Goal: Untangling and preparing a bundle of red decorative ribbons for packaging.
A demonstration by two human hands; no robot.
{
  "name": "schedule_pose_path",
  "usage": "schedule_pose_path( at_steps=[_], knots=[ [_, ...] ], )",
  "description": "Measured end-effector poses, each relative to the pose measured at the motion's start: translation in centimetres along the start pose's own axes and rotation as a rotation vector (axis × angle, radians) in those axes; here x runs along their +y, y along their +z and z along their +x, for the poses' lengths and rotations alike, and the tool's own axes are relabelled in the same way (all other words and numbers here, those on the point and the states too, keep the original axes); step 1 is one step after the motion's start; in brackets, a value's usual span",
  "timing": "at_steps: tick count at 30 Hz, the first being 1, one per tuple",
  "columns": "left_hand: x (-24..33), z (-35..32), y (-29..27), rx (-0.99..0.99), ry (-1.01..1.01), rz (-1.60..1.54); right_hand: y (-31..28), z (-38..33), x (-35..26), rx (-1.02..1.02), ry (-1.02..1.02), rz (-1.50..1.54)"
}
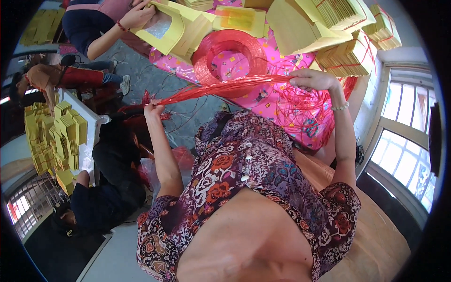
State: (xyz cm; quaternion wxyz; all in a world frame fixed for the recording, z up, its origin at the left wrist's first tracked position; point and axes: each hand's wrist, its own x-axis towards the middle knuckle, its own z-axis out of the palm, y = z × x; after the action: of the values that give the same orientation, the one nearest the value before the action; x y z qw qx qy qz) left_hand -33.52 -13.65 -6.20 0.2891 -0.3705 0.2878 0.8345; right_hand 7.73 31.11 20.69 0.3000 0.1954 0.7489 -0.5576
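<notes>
A bundle of thin red plastic strings (221,88) stretches taut between my two hands. My left hand (153,111) pinches one end out to the left, above the floor. My right hand (314,79) grips the other end over the pink patterned table cover (277,101). Behind the strings lies a red coil of the same string (230,49). More loose red string (305,105) hangs below my right hand. My flowered blouse fills the lower middle of the view.
Stacks of yellow paper tied with red string (350,58) crowd the table's far side. Another person's hand (137,16) holds a yellow paper piece (171,28) at top left. More yellow stacks (58,136) sit on a white table at left, with a person crouched below. A window (404,141) is at right.
</notes>
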Motion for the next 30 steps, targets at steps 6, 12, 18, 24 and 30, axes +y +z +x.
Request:
schedule_pose_path(
  at_steps=[6, 12, 18, 24, 30],
  knots=[
    [-10.9, -5.2, 8.0, 0.729, 0.623, 1.867, 1.9, 5.0, 0.9, 0.161, -0.208, -0.342],
    [-21.7, -20.3, 18.2, -1.068, 1.139, 1.514, 4.0, 9.6, -6.9, 0.093, -0.417, -0.519],
    [-24.4, -23.2, 18.5, -1.033, 0.921, 1.681, 3.5, 10.3, -8.0, -0.088, -0.491, -0.394],
    [-19.2, -20.1, 17.0, -0.745, 1.339, 1.657, 1.2, 4.6, -6.1, -0.176, -0.226, -0.116],
    [-9.8, -13.2, 11.3, -0.378, 1.359, 1.794, -1.1, 0.8, -0.5, -0.176, -0.075, 0.099]
  ],
)
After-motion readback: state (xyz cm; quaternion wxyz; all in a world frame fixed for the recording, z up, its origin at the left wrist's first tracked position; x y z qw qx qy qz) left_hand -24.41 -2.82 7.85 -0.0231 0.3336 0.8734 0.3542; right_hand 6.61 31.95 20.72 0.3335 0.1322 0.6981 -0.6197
